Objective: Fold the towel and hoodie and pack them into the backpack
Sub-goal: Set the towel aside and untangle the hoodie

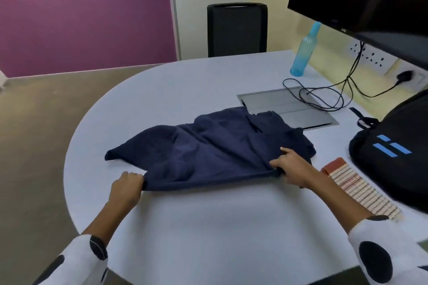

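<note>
A navy hoodie [215, 148] lies rumpled across the pale, round-ended tabletop [208, 227], spread between and beyond the two hands. The left hand [126, 188] has its fingers curled around the near left corner of the garment's hem, gripping the cloth. The right hand [293, 170] pinches the same near edge at its right end, thumb under and fingers over the fabric, with the index finger stretched forward on top of the cloth. The hem runs taut in a shallow line from one hand to the other, while the rest of the hoodie bunches away from them toward the far side.

Just to the right of the right hand lies a striped towel [357, 186], folded into a long strip, red-brown at its far end and cream with thin stripes along its length. Its outer side touches a black backpack [398, 157] with blue rectangular marks, which stands further right. Beyond the hands, a grey cable hatch [289, 104] is set in the tabletop, the hoodie's far edge overlapping it, with black cables [324, 97] looped on it. Further off stand a blue bottle [303, 53], a dark monitor [370, 0] and a black chair [236, 30].
</note>
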The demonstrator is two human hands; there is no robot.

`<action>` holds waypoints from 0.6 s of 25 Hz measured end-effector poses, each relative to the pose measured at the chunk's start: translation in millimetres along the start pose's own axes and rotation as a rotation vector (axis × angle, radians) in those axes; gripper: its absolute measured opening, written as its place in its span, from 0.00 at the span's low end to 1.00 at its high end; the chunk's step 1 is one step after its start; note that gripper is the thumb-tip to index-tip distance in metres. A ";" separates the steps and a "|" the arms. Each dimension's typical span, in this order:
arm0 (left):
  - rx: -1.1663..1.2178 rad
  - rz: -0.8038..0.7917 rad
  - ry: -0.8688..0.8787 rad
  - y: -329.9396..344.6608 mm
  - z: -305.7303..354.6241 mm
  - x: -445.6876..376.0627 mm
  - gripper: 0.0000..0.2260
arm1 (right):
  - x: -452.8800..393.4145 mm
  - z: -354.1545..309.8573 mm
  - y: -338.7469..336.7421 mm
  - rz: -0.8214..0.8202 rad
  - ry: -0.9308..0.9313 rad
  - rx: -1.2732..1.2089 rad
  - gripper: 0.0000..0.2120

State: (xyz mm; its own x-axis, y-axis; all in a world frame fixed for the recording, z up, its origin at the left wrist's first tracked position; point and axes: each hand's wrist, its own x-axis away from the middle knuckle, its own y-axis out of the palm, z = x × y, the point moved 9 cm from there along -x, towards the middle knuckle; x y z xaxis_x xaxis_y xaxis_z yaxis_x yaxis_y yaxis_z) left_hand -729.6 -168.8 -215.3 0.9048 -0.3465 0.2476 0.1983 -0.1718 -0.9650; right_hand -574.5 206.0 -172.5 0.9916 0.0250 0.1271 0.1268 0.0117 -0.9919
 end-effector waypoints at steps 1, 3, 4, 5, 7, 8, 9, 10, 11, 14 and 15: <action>-0.041 -0.013 -0.036 6.5 -8.5 6.9 0.09 | 6.2 -1.0 18.4 -0.098 0.037 -0.072 0.14; -0.038 -0.001 -0.114 4.5 -20.9 14.6 0.12 | 10.7 1.2 36.5 -0.174 0.106 -0.193 0.16; 0.072 0.076 -0.150 -4.2 -24.6 15.9 0.15 | 9.5 2.7 37.8 -0.169 0.135 -0.253 0.18; 0.204 0.155 -0.188 -14.8 -28.4 16.8 0.18 | 6.7 5.0 34.8 -0.147 0.168 -0.332 0.19; 0.547 0.292 -0.283 -37.1 -42.3 13.5 0.20 | -3.8 5.2 12.9 -0.039 0.218 -0.573 0.14; 0.767 0.304 -0.328 -44.2 -47.5 9.9 0.19 | -8.3 6.2 0.4 0.005 0.244 -0.710 0.10; 1.053 0.280 -0.366 -48.0 -50.0 2.9 0.16 | -11.9 5.3 -13.2 0.012 0.260 -0.819 0.08; 1.366 0.232 -0.391 -51.9 -47.7 -4.6 0.13 | -15.9 2.2 -22.9 -0.035 0.261 -0.899 0.10; 1.620 0.169 -0.416 -56.3 -42.7 -12.0 0.11 | -21.9 -1.1 -29.1 -0.122 0.250 -0.891 0.12; 1.935 0.032 -0.427 -73.3 -29.5 -37.8 0.09 | -46.0 4.2 -36.5 -0.332 0.312 -0.444 0.14; 1.957 0.020 -0.413 -78.2 -27.8 -49.0 0.10 | -58.2 11.2 -40.5 -0.341 0.365 -0.246 0.13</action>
State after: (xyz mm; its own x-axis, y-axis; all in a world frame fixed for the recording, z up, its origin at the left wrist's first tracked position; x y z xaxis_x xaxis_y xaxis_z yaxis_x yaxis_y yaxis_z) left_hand -799.9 -164.1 -149.5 0.8711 -0.0916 0.4825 -0.0038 0.9812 0.1931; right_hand -637.6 215.2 -139.6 0.8325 -0.2880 0.4733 0.4010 -0.2761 -0.8735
